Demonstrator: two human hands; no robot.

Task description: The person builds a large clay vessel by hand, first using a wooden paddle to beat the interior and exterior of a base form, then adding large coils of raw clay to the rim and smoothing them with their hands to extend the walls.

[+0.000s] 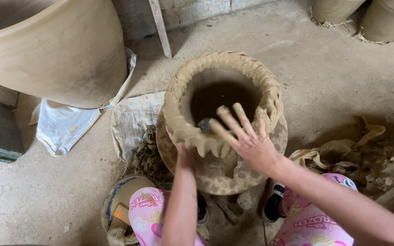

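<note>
A half-built clay pot (261, 86) with a thick, ridged rim of fresh coils stands on the ground in front of me. My left hand (185, 152) presses against the outside of its near wall, just under the rim. My right hand (245, 136) hovers over the near rim with clay-smeared fingers spread, reaching toward the dark opening. A small dark lump (204, 124) sits on the inner edge by my right fingertips; I cannot tell what it is. Neither hand holds a tool.
A large smooth clay vessel (55, 50) stands at the upper left on white sacking (62, 125). More pots (384, 18) sit at the upper right. A bowl (119, 198) lies by my left knee, clay lumps and cloth (375, 159) to the right.
</note>
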